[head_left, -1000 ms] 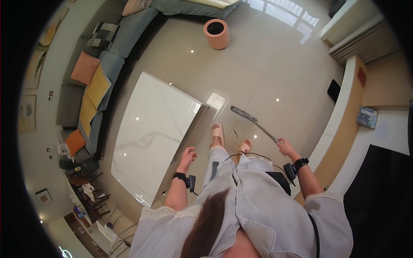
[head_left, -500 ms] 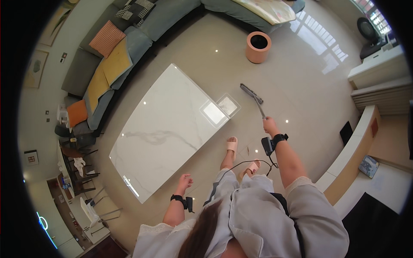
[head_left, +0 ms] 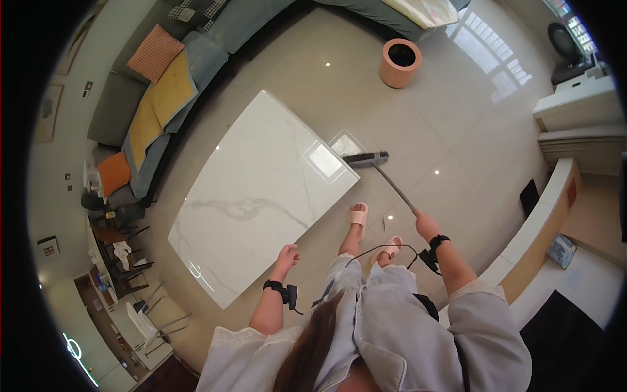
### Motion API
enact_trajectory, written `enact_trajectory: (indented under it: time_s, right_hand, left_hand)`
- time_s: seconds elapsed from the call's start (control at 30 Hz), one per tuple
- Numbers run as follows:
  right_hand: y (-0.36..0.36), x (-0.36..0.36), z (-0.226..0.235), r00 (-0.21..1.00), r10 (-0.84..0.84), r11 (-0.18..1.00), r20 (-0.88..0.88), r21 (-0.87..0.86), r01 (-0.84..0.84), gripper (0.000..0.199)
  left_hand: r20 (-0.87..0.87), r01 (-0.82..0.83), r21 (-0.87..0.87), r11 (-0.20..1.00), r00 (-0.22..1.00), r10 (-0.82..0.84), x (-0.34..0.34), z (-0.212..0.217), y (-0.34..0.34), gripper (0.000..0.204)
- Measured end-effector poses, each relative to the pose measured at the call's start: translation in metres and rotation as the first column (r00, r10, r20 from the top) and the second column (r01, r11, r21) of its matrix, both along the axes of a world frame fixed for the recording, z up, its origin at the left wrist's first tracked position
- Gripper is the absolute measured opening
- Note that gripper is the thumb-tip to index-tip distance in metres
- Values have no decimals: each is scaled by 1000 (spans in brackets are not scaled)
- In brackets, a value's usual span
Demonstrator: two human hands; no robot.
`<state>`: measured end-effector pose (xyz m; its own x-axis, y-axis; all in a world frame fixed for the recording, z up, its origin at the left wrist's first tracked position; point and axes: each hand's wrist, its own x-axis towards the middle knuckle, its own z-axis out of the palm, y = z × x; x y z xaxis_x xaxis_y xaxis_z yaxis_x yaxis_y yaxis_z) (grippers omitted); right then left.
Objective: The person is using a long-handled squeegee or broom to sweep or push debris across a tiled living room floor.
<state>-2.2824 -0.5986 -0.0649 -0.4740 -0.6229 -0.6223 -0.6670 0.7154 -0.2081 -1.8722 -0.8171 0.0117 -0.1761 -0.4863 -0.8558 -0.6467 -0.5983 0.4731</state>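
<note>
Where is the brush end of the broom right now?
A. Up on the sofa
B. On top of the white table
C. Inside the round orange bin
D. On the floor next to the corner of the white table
D. The right hand holds the broom by its long handle, and its brush end rests on the floor beside the corner of the white table, far from the round orange bin.

The one camera sits on the person's head, looking steeply down past hair and shoulders at the floor (head_left: 457, 130) and white table (head_left: 255, 196). Its fisheye takes in the whole room, sofa (head_left: 196, 59) bending along the rim.
</note>
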Motion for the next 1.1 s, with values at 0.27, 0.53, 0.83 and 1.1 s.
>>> enact_trajectory:
  time_s: [0.27,0.53,0.83,1.1]
  right_hand:
    - [95,36,44,996,-82,994,38,75,79,29]
    - [173,64,47,946,-238,949,222,-153,275,28]
    - [206,64,21,959,-181,888,220,-383,256,26]
    - [154,97,-1,962,-152,894,228,-383,232,24]
  left_hand:
    - [-70,62,-6,998,996,-63,-26,-1,-10,24]
    - [-6,200,38,979,980,-200,-26,-15,40,25]
    - [14,213,-59,975,977,-213,-39,13,116,25]
    - [27,233,-35,972,972,-232,12,38,177,24]
